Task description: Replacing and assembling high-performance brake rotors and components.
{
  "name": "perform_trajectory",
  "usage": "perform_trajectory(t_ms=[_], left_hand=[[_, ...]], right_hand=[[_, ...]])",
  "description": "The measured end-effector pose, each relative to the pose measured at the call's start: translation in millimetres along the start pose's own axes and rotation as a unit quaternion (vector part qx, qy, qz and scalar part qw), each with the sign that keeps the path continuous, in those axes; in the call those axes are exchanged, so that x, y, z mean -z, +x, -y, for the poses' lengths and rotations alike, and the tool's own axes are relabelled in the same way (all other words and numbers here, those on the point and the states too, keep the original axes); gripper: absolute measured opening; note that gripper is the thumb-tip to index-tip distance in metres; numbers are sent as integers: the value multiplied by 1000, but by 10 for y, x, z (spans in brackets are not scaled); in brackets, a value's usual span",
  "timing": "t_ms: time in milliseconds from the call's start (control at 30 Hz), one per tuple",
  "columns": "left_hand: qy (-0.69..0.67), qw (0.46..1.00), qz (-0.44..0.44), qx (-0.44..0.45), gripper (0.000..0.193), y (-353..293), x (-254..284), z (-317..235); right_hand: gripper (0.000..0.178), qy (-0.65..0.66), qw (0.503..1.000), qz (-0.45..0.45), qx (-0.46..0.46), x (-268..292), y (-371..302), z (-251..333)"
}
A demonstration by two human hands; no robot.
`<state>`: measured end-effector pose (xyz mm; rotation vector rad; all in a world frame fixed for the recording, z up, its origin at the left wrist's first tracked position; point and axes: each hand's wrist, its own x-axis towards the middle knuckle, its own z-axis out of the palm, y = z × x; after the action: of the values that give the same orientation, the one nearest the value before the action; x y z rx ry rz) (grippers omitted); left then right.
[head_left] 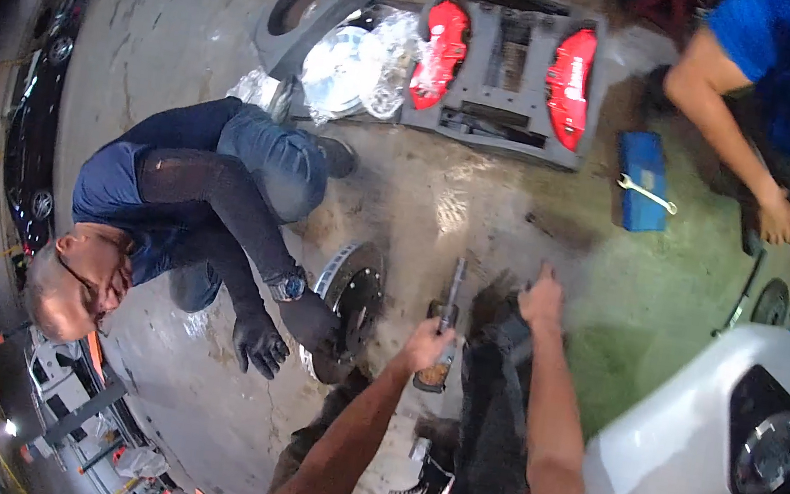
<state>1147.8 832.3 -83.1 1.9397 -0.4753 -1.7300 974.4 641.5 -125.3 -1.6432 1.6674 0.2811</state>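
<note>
The floor (453,210) was moderately lit in the middle, but the view's corners fell into black. Strong glare whitened the clear plastic wrap (392,53). A greenish tint lay beside the white car panel (664,452). Fine details looked slightly soft, and straight edges bent near the rim.

Top centre: foam tray (520,145), left caliper (440,56) and right caliper (569,88) in it. Wrapped parts (344,68) left of tray. Wrench (649,194) on box (642,153), right of tray. Mid-frame: left hand (425,345) on bar tool (456,286), right hand (542,301) rightward. Brake disc (363,293) left of both, co-worker (192,183) beyond it. Car body (668,457) lower right.
</note>
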Motion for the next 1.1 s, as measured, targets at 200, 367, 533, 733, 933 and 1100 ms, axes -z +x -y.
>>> perform_trajectory(t_ms=[200, 367, 533, 733, 933, 1100], left_hand=[[106, 992, 52, -45, 24, 430, 174, 618], [166, 982, 7, -86, 29, 459, 314, 712], [233, 971, 20, -54, 43, 474, 330, 585], [298, 951, -29, -82, 51, 502, 238, 547], [260, 941, -186, -109, 97, -209, 217, -304], [293, 927, -33, -232, 57, -1359, 539, -1478]], right_hand=[[38, -207, 969, -13, 136, -777, 1420, -44], [22, -146, 986, -56, 62, -856, 1225, -158], [29, -138, 963, -211, 99, -670, 1132, 19], [21, -265, 951, -40, 153, -921, 1644, -31], [46, 1, 979, -101, 176, -110, 109, 530], [33, 116, 971, 117, 171, 1321, -2013, 1756]])
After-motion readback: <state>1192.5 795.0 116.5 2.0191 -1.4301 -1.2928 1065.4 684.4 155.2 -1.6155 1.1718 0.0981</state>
